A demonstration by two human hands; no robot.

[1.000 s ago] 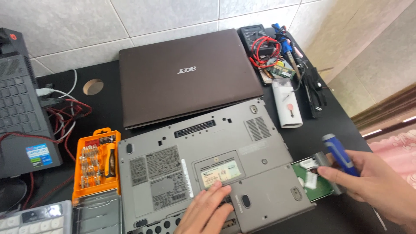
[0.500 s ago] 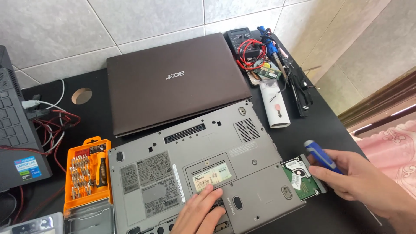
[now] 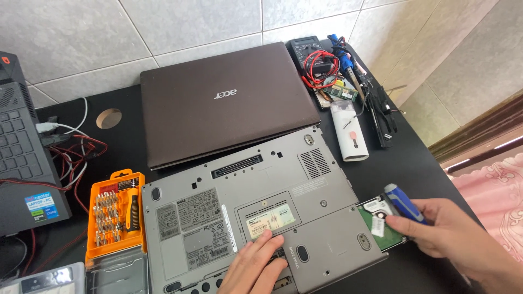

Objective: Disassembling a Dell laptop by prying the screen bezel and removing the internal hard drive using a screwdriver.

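Grey plastic fills the near middle of the black table (image 3: 414,163): an upturned laptop (image 3: 239,218) lies with its underside facing up, its labels and vents showing. At its right edge a hard drive (image 3: 381,223) with a green circuit board pokes partway out of the side bay, still touching the case.

The step in hand looks like work on that drive at the bay's mouth. The right hand (image 3: 452,234) is closed around a blue-handled screwdriver (image 3: 404,203), its fingers curled on the grip, with the thumb and forefinger reaching onto the drive's white label. The tool's tip is hidden, so whether it meets a screw cannot be told. The left hand (image 3: 256,267) lies flat and open on the near part of the laptop's base, fingers spread loosely over a small cover, pressing down and holding nothing.

As a judgement, the next move calls for a steady base under the left palm and a straight pull or push on the drive along the bay, not a twist.

An orange bit set (image 3: 115,215) lies just left of the laptop. A closed brown laptop (image 3: 229,103) rests beyond it, with a white power bank (image 3: 351,130) and a multimeter (image 3: 308,51) at the far right.
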